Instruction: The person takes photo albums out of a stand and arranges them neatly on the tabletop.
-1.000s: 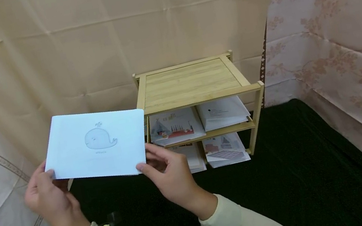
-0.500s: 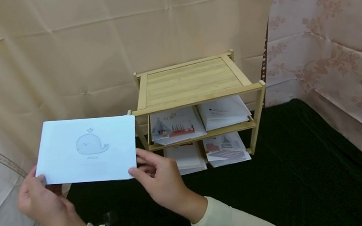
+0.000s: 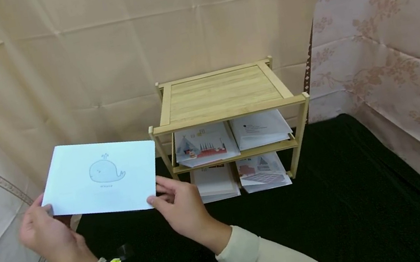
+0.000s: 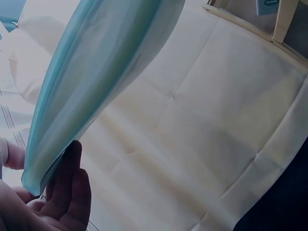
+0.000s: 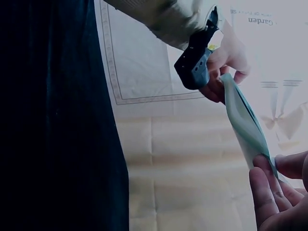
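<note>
A pale blue booklet (image 3: 75,182) with a line drawing of a whale is held up at the left of the head view, its cover towards me. At its lower left corner my left hand (image 3: 48,230) grips it, thumb on the front and fingers behind. My right hand (image 3: 183,208) pinches the lower right corner the same way. In the left wrist view the booklet (image 4: 91,91) is seen edge-on and bowed, with the left fingers (image 4: 72,187) under it. The right wrist view shows layered leaves at the edge of the booklet (image 5: 240,118), and both hands on it.
A two-level wooden rack (image 3: 224,93) stands behind and to the right. Printed booklets lie on its upper level (image 3: 206,145) and lower level (image 3: 261,173), in left and right stacks. Dark green cloth (image 3: 353,199) covers the surface. Beige curtain (image 3: 95,53) and floral cloth (image 3: 397,46) enclose the area.
The booklet and both hands have shifted left and slightly down, uncovering the rack's left post. Both hands keep their grip on the corners.
</note>
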